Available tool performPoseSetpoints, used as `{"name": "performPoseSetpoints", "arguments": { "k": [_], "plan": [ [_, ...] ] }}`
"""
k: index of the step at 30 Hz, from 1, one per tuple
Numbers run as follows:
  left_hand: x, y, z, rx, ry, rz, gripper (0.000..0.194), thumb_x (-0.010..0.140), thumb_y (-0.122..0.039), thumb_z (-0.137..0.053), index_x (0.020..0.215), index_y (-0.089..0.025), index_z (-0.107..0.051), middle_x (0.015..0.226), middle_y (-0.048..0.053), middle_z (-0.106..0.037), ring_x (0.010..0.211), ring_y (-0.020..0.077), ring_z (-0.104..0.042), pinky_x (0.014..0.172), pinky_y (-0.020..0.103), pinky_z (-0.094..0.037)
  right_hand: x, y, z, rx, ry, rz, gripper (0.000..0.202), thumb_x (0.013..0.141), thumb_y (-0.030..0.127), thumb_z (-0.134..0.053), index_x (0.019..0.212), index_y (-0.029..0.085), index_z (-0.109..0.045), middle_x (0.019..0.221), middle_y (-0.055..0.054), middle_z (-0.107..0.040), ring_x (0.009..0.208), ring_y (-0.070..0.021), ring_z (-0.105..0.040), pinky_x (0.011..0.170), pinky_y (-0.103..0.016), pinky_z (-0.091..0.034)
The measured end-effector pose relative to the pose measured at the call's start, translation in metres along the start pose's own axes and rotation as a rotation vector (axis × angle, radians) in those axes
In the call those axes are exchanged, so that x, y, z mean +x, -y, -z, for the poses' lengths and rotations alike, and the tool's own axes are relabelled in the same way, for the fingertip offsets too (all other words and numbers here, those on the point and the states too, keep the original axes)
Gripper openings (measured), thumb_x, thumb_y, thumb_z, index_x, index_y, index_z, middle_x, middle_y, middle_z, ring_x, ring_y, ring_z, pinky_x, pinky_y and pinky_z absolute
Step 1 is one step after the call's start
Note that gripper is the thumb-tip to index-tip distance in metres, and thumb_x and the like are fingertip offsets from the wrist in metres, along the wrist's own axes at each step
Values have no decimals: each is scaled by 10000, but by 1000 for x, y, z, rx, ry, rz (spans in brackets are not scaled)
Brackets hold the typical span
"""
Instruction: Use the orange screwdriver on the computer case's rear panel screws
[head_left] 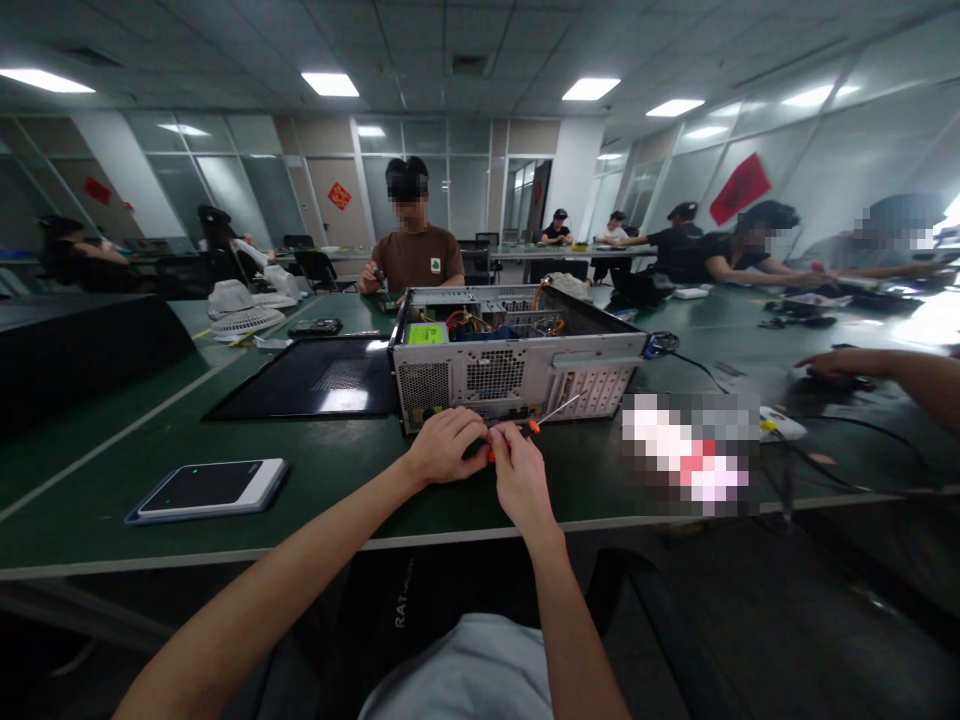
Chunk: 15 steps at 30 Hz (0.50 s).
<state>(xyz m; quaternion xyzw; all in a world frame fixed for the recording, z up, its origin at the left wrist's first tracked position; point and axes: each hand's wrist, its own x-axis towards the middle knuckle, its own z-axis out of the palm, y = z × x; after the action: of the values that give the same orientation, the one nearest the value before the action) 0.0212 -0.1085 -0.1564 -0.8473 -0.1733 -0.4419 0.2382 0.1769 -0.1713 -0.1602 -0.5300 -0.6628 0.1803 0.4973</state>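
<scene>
An open grey computer case [517, 365] lies on the green table [90, 500], its rear panel facing me. My left hand [444, 445] and my right hand [517, 475] meet just in front of that panel. Both close around a screwdriver [551, 413] with an orange and black handle; its thin metal shaft points up and right toward the case's expansion slots. Which hand carries the handle's weight is hard to tell. Coloured cables and a green-labelled part [425, 334] show inside the case.
The case's black side panel [315, 378] lies flat to the left. A white-edged tablet [210, 488] rests near the front edge. A person in a brown shirt [414, 255] sits opposite; another person's arm [892, 370] reaches in from the right. Cables [825, 455] trail at right.
</scene>
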Motion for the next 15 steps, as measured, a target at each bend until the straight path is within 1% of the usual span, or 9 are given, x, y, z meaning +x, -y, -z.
{"name": "performPoseSetpoints", "arguments": {
  "k": [7, 15],
  "plan": [
    [-1, -1, 1, -11, 34, 37, 73, 924, -245, -562, 874, -203, -596, 862, 59, -686, 781, 178, -659, 677, 300, -527, 0, 2, 1, 6, 13, 5, 290, 1011, 386, -383, 866, 232, -580, 834, -39, -625, 801, -209, -564, 790, -319, -426],
    [-1, 1, 1, -65, 10, 41, 38, 903, -219, -558, 894, -202, -591, 860, 63, -683, 786, 189, -661, 693, 312, -540, 0, 1, 0, 18, 26, 12, 278, 1004, 383, -388, 876, 239, -588, 850, -35, -637, 814, -213, -572, 779, -316, -420]
  ]
}}
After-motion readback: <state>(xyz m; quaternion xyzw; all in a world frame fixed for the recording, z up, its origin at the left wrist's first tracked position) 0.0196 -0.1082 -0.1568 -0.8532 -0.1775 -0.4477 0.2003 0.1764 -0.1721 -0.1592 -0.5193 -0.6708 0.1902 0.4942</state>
